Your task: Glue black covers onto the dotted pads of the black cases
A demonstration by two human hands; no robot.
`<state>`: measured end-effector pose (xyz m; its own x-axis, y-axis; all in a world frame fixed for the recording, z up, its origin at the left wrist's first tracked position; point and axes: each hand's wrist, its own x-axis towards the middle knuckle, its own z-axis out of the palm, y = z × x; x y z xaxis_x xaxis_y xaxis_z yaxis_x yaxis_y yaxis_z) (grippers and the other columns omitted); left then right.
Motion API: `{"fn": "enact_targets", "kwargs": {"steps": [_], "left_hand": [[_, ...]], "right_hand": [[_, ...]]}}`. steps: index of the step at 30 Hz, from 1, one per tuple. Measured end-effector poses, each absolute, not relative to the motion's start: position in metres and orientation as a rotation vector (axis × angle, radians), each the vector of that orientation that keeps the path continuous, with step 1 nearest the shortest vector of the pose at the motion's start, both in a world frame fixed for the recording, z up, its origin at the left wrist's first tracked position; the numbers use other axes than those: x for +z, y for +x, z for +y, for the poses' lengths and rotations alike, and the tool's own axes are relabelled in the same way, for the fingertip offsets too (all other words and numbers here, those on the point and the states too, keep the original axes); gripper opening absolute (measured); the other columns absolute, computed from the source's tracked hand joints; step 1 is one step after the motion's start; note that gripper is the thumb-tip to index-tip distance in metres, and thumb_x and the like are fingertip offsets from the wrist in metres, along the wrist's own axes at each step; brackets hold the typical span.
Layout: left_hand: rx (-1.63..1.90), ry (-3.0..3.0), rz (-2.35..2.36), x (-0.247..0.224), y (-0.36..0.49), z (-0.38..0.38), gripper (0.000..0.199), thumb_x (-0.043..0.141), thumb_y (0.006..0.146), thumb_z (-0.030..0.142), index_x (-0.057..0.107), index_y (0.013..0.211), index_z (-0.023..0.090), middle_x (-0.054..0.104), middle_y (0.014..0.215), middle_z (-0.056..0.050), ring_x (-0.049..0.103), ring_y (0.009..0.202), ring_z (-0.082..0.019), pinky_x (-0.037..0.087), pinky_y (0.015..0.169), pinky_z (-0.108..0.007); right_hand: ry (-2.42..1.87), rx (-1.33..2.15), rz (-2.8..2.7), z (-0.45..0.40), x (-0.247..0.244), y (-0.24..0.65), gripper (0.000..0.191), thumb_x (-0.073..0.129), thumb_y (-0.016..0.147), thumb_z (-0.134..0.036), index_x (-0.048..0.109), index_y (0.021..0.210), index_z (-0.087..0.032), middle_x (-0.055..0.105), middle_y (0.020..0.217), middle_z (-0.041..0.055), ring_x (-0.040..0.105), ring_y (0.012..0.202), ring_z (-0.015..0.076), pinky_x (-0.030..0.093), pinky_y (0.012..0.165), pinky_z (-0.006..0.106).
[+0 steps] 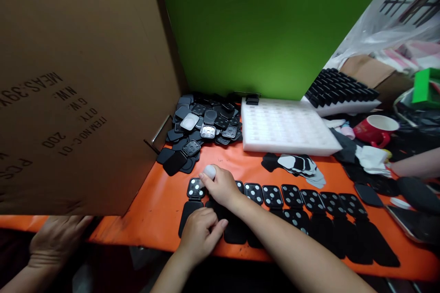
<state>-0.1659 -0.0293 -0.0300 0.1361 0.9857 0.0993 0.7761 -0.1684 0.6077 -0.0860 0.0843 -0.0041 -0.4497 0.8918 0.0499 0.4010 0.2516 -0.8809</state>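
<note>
My right hand [222, 187] is closed, thumb and fingers around a small white round piece [209, 172], just above the leftmost black square case [196, 187]. That case lies unfolded with pale dots in its recesses. Close to the table's front edge, my left hand [202, 231] rests over the black flaps with its fingers curled; what they hold, if anything, is hidden. Several similar dotted cases [272, 196] run in a row to the right, their black flaps [330, 233] toward me. My right forearm hides part of this row.
A pile of black cases [206, 121] lies behind my hands. Beside it are a white foam tray [288, 128], cut black-and-grey pieces [302, 167] and a red mug [376, 130]. A large carton [75, 100] blocks the left, near another person's hand [57, 242]; another forearm [415, 163] reaches in at right.
</note>
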Motion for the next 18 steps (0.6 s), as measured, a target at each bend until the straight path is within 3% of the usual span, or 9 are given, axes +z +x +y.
{"fn": "enact_targets", "kwargs": {"steps": [9, 13, 18], "left_hand": [[0.671, 2.026, 1.696, -0.027, -0.166, -0.029, 0.034, 0.042, 0.086, 0.029, 0.043, 0.054, 0.018, 0.046, 0.054, 0.001, 0.045, 0.054, -0.013, 0.030, 0.054, -0.024], [0.657, 2.016, 1.693, -0.026, -0.167, -0.030, 0.034, 0.043, 0.086, 0.030, 0.042, 0.055, 0.018, 0.046, 0.055, 0.001, 0.045, 0.055, -0.013, 0.031, 0.054, -0.024], [0.661, 1.985, 1.650, -0.027, -0.168, -0.028, 0.033, 0.044, 0.086, 0.032, 0.041, 0.055, 0.019, 0.046, 0.056, 0.001, 0.045, 0.056, -0.013, 0.031, 0.054, -0.024]], "right_hand": [[-1.188, 1.220, -1.845, 0.095, -0.009, -0.098, 0.022, 0.051, 0.081, -0.039, 0.057, 0.071, -0.020, 0.064, 0.063, -0.0004, 0.057, 0.064, 0.0145, 0.037, 0.060, 0.023], [-1.180, 1.498, -1.438, 0.098, -0.008, -0.096, 0.024, 0.058, 0.073, -0.041, 0.054, 0.066, -0.019, 0.060, 0.059, -0.0017, 0.055, 0.060, 0.0138, 0.039, 0.060, 0.023], [-1.158, 1.737, -1.016, 0.103, 0.005, -0.079, 0.034, 0.042, 0.081, -0.049, 0.052, 0.073, -0.018, 0.058, 0.060, -0.0002, 0.053, 0.052, 0.0120, 0.045, 0.052, 0.023]]}}
